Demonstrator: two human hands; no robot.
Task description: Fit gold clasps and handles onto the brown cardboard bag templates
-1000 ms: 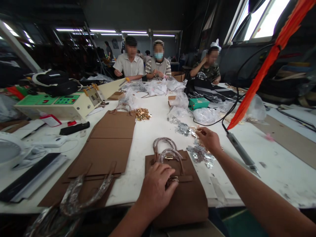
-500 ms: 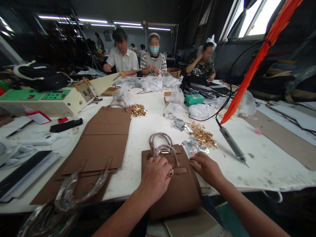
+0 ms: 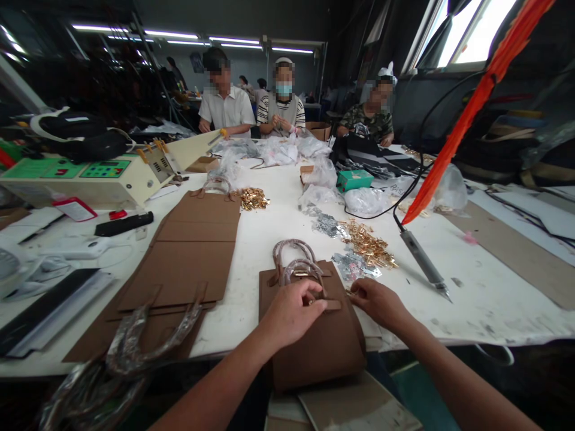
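A brown handbag (image 3: pixel 314 353) leans at the table's front edge, its twin handles (image 3: pixel 294 251) wrapped in clear plastic. Over the bag's upper front, my left hand (image 3: pixel 290 314) is curved beside a short strap (image 3: pixel 331 305), thumb and forefinger apart. A small glint of gold shows under those fingers; the rest is hidden by the hand. At the bag's right edge, my right hand (image 3: pixel 375 299) pinches a small metal piece at the fingertips, too small to make out well. Loose gold-coloured fittings (image 3: pixel 371 244) and flat silver plates (image 3: pixel 353 265) lie just beyond it.
Brown bag panels (image 3: pixel 193 257) with wrapped handles overlap on the left. An electric screwdriver (image 3: pixel 424 263) hangs by its cord at right, beside an orange cloth strip (image 3: pixel 467 120). A cream machine (image 3: pixel 135 179) stands at back left. Several people sit across the table.
My left hand has lifted slightly and its thumb and forefinger have spread apart over the strap. My right fingers have drawn closer together. The person at back right has lowered a hand.
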